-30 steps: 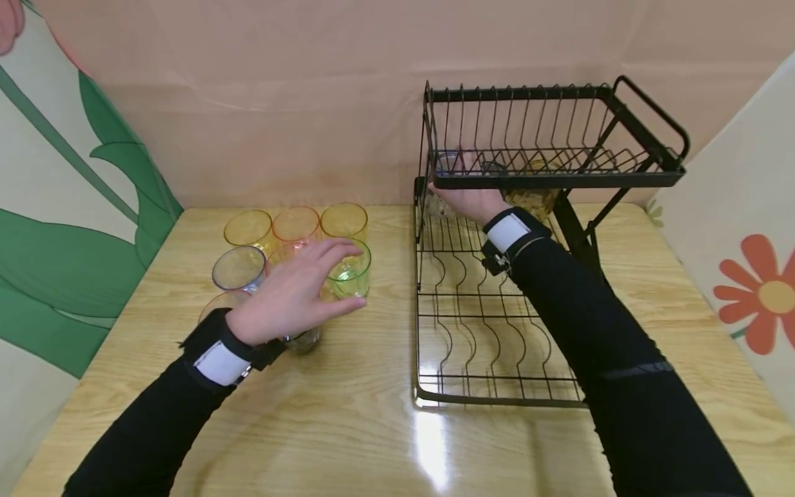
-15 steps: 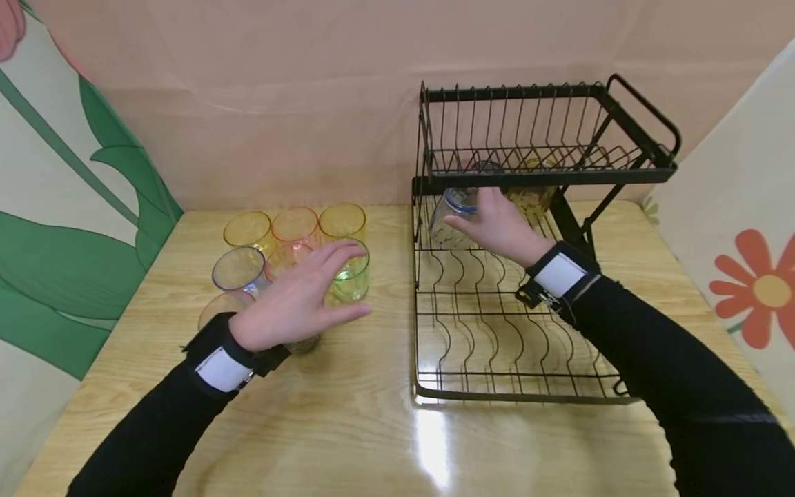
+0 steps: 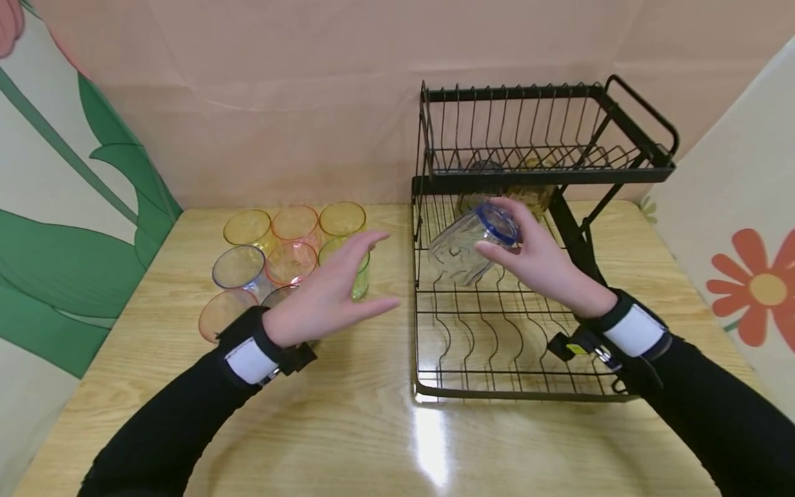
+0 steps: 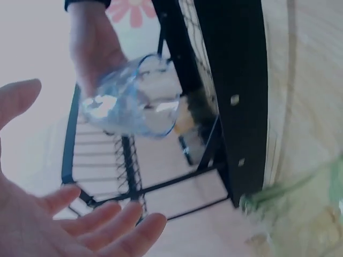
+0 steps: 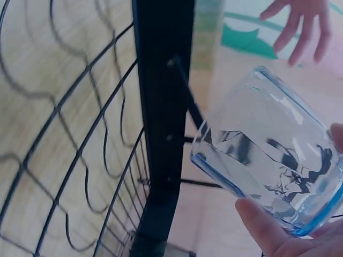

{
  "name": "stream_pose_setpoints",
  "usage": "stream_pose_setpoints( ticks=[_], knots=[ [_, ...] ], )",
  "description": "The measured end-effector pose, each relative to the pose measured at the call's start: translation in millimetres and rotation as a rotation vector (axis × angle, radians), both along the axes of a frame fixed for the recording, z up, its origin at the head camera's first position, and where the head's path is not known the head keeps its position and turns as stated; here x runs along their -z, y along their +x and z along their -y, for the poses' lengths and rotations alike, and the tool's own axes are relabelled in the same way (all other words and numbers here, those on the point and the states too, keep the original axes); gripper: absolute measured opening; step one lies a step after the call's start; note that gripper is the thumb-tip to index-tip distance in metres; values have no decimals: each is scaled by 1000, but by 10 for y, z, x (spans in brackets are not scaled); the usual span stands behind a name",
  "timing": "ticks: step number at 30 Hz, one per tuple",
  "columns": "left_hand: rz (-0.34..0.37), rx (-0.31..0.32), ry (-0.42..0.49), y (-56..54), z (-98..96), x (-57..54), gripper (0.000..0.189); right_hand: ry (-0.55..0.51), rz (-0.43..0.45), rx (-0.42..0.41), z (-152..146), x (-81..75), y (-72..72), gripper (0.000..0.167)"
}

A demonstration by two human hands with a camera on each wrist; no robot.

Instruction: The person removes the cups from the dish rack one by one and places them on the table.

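My right hand [image 3: 549, 273] grips a clear drinking glass [image 3: 459, 250] at its blue-tinted end, fingers and thumb around the side. The glass tilts over the lower tier of the black dish rack [image 3: 497, 397], its other end pointing down to the left. In the right wrist view the glass [image 5: 268, 150] looks empty, with a thumb along its side. My left hand [image 3: 332, 290] holds nothing, fingers spread toward the rack. Beneath and behind it stand several tinted glasses, among them a green one [image 3: 361, 279], partly hidden by the hand.
Glasses with amber [image 3: 247, 228], red [image 3: 292, 262] and blue [image 3: 238, 269] rims cluster on the wooden table [image 3: 335, 428]. A dark glass [image 3: 475, 200] and an amber glass [image 3: 535, 199] stand at the back of the lower tier. The upper basket [image 3: 546, 176] overhangs them.
My right hand has drawn the blue-tinted glass out from under the upper basket, toward me, and tilted it. My left hand has shifted slightly right, fingers still spread.
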State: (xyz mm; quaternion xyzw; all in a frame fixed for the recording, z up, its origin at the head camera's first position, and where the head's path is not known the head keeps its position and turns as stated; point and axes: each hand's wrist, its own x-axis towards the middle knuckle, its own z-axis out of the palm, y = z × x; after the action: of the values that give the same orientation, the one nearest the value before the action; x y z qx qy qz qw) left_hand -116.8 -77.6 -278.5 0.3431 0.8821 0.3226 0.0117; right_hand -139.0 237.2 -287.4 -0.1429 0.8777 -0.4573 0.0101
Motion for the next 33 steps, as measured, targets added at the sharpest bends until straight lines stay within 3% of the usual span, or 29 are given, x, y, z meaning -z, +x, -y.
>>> stream_pose_setpoints(
  ticks=[5, 11, 20, 23, 28, 33],
  knots=[
    [163, -30, 101, -84, -184, 13, 89, -84, -26, -2, 12, -18, 92, 67],
    [411, -66, 283, -181, -379, 49, 89, -233, 52, -45, 105, -42, 182, 61],
    [833, 18, 653, -176, -476, 129, 68, -558, 151, -171, 331, -34, 236, 52],
    [891, 51, 769, -149, -475, 148, 74, -657, 168, -186, 379, -29, 246, 49],
    [892, 44, 873, -115, -497, 153, 116, -750, 188, -180, 410, -17, 254, 47],
    [862, 24, 882, -90, -488, 161, 111, -765, 219, -179, 415, 35, 253, 52]
  ],
)
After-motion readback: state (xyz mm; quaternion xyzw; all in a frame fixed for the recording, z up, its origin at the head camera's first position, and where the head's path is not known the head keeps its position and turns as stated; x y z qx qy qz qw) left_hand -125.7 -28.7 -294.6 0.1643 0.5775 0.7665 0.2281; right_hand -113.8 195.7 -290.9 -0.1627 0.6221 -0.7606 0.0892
